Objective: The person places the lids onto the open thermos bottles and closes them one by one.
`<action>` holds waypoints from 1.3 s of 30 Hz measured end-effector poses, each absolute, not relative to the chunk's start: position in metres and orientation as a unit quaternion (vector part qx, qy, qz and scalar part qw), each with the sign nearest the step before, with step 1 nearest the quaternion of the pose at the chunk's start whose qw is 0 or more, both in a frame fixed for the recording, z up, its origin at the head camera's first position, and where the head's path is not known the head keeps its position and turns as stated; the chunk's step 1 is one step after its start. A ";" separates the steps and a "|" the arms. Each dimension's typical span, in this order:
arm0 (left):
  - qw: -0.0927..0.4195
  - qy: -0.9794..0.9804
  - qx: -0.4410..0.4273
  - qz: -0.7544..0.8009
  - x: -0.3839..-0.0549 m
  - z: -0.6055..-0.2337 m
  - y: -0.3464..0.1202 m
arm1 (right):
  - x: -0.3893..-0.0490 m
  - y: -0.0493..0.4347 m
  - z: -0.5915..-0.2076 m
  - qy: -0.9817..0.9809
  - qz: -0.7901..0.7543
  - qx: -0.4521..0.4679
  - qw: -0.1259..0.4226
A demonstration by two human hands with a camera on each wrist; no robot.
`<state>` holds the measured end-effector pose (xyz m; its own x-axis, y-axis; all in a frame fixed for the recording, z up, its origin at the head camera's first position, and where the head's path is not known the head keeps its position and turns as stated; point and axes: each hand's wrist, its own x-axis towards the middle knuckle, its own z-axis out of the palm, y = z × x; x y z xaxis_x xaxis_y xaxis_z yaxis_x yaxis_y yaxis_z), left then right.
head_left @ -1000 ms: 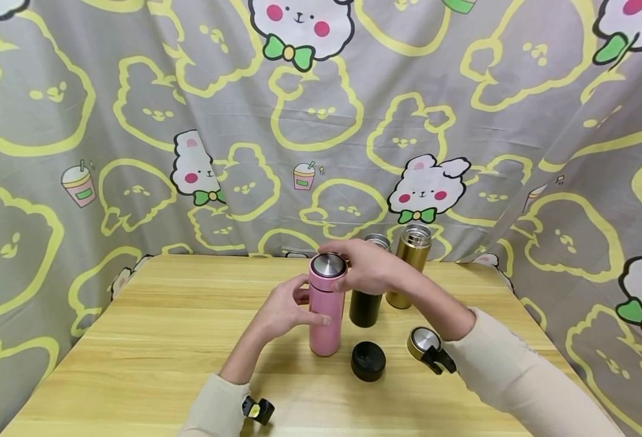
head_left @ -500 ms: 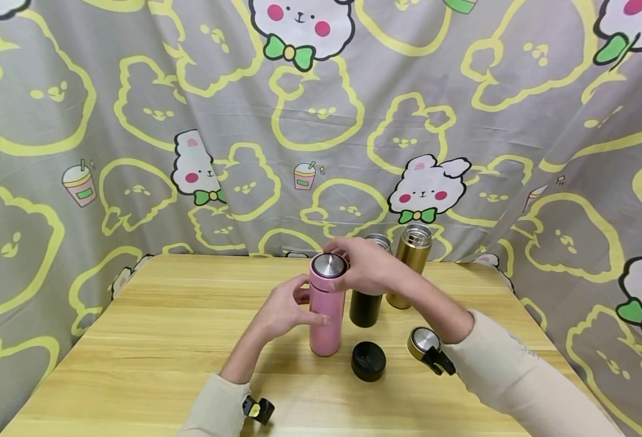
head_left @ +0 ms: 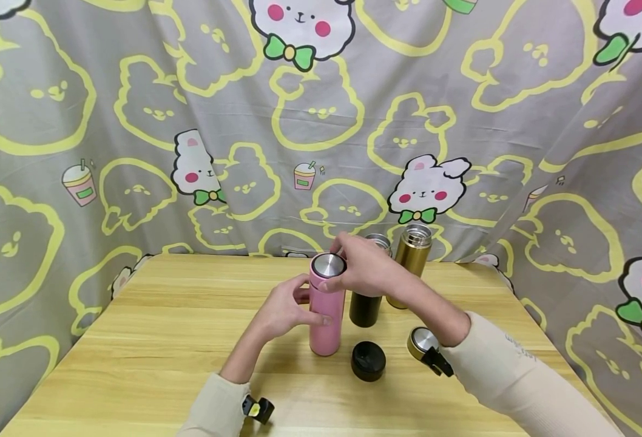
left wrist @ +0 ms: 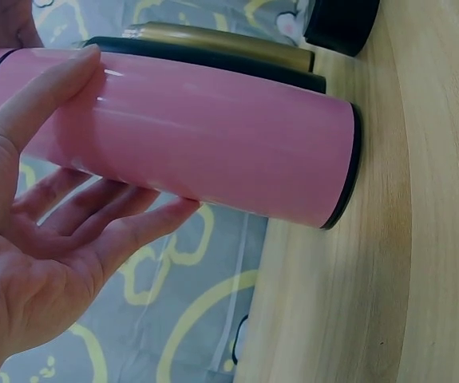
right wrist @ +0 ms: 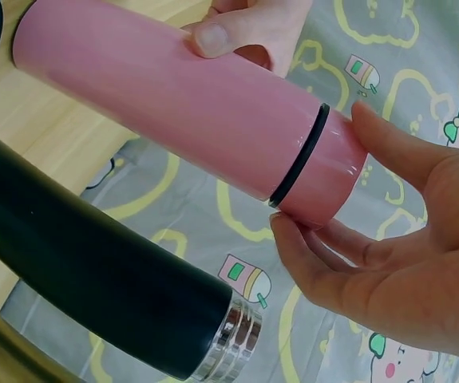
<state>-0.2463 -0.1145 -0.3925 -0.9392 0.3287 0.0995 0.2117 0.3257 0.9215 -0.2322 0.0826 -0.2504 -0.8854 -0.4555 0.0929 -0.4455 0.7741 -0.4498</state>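
We grip pink thermos (head_left: 325, 337) w/ L hand (head_left: 283, 311), its lid (head_left: 329, 265) w/ R hand (head_left: 369, 267); uncapped blk flask (head_left: 365, 311) just behind.

Table (head_left: 162, 340): wooden
Pink bottle (head_left: 331, 304): upright
Black bottle (head_left: 365, 311): upright
Gold bottle (head_left: 415, 255): upright
Black lid (head_left: 368, 362): near pink bottle
Gold lid (head_left: 423, 341): further right

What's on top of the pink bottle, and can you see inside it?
A pink lid with a shiny metal top sits on the pink bottle, pinched by the right hand. The lid covers the bottle, so its inside can't be seen.
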 end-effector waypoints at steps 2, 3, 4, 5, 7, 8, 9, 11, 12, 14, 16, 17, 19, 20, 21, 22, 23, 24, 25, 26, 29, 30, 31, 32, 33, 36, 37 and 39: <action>0.051 0.813 0.167 0.555 -0.246 -0.392 -0.114 | -0.232 0.083 -0.249 0.941 -0.236 -0.240 0.023; 0.051 0.813 0.167 0.555 -0.246 -0.392 -0.114 | -0.232 0.084 -0.248 0.941 -0.235 -0.241 0.030; 0.051 0.813 0.167 0.555 -0.246 -0.392 -0.114 | -0.232 0.084 -0.247 0.941 -0.234 -0.242 0.038; 0.051 0.813 0.167 0.555 -0.246 -0.392 -0.114 | -0.233 0.084 -0.246 0.940 -0.233 -0.245 0.046; 0.051 0.813 0.168 0.554 -0.246 -0.392 -0.115 | -0.233 0.085 -0.244 0.937 -0.230 -0.254 0.060; 0.051 0.813 0.169 0.555 -0.247 -0.392 -0.115 | -0.233 0.085 -0.243 0.936 -0.229 -0.259 0.066; 0.051 0.812 0.169 0.556 -0.247 -0.392 -0.115 | -0.233 0.086 -0.243 0.934 -0.226 -0.267 0.070; 0.050 0.811 0.171 0.558 -0.247 -0.392 -0.115 | -0.234 0.086 -0.243 0.930 -0.223 -0.283 0.077; 0.049 0.810 0.172 0.559 -0.247 -0.393 -0.114 | -0.234 0.086 -0.242 0.927 -0.222 -0.289 0.081; 0.049 0.810 0.173 0.559 -0.247 -0.393 -0.114 | -0.235 0.086 -0.243 0.923 -0.223 -0.302 0.088; 0.049 0.811 0.171 0.557 -0.246 -0.394 -0.114 | -0.235 0.086 -0.244 0.919 -0.224 -0.311 0.091; 0.049 0.812 0.171 0.555 -0.246 -0.394 -0.114 | -0.235 0.086 -0.244 0.918 -0.224 -0.314 0.091; 0.050 0.814 0.170 0.553 -0.246 -0.394 -0.114 | -0.235 0.086 -0.245 0.918 -0.224 -0.317 0.089; 0.050 0.814 0.170 0.553 -0.245 -0.393 -0.114 | -0.235 0.086 -0.245 0.918 -0.224 -0.317 0.087; 0.051 0.815 0.170 0.552 -0.245 -0.393 -0.114 | -0.234 0.086 -0.245 0.919 -0.222 -0.315 0.085; 0.051 0.815 0.169 0.553 -0.245 -0.393 -0.114 | -0.234 0.086 -0.245 0.920 -0.221 -0.312 0.083; 0.051 0.815 0.168 0.552 -0.245 -0.393 -0.114 | -0.234 0.086 -0.245 0.922 -0.220 -0.309 0.081; 0.051 0.815 0.167 0.553 -0.245 -0.393 -0.114 | -0.234 0.086 -0.245 0.923 -0.218 -0.306 0.079; 0.051 0.815 0.166 0.553 -0.245 -0.393 -0.114 | -0.234 0.085 -0.245 0.924 -0.218 -0.304 0.077; 0.051 0.815 0.166 0.553 -0.245 -0.393 -0.114 | -0.234 0.085 -0.245 0.926 -0.217 -0.301 0.075; 0.050 0.814 0.166 0.555 -0.245 -0.393 -0.115 | -0.233 0.084 -0.244 0.930 -0.213 -0.293 0.063; 0.051 0.813 0.167 0.555 -0.245 -0.393 -0.115 | -0.233 0.084 -0.245 0.931 -0.213 -0.290 0.058; 0.051 0.813 0.167 0.555 -0.245 -0.393 -0.115 | -0.233 0.084 -0.245 0.932 -0.214 -0.287 0.052; 0.051 0.813 0.167 0.556 -0.245 -0.394 -0.115 | -0.234 0.084 -0.246 0.933 -0.214 -0.284 0.046; 0.052 0.812 0.167 0.556 -0.245 -0.394 -0.115 | -0.234 0.083 -0.246 0.934 -0.217 -0.281 0.041; 0.053 0.812 0.167 0.558 -0.246 -0.394 -0.114 | -0.234 0.083 -0.247 0.936 -0.227 -0.267 0.032; 0.052 0.811 0.166 0.558 -0.246 -0.394 -0.114 | -0.235 0.083 -0.248 0.937 -0.230 -0.263 0.030; 0.052 0.811 0.166 0.559 -0.246 -0.394 -0.114 | -0.235 0.083 -0.249 0.938 -0.234 -0.256 0.028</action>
<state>-0.2459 -0.1144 -0.3941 -0.9393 0.3278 0.1016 0.2118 0.3206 0.9232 -0.2349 0.0825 -0.2488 -0.8674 -0.4929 0.0680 -0.4670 0.7596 -0.4527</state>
